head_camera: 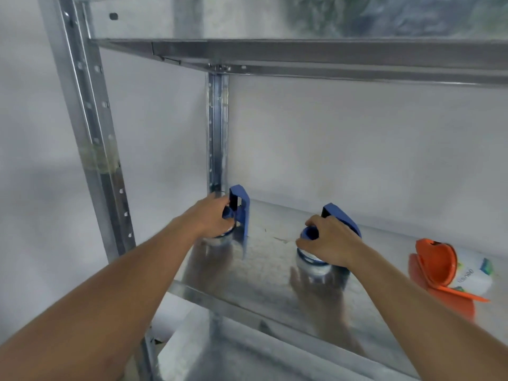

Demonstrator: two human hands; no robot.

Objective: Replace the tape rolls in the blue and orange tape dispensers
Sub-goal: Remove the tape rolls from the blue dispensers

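Two blue tape dispensers stand on a metal shelf (275, 273). My left hand (213, 220) grips the left blue dispenser (242, 213) at its tape roll, near the shelf's back left corner. My right hand (328, 242) grips the second blue dispenser (341, 218) over its roll (313, 264), at the shelf's middle. An orange tape dispenser (434, 264) lies at the right with a white labelled roll (475, 274) in it. Both hands hide most of the blue dispensers' rolls.
The shelf belongs to a metal rack with perforated uprights (90, 127) at the left and an upper shelf (302, 55) overhead. A grey wall (357, 138) stands behind. A lower shelf (247, 358) shows beneath.
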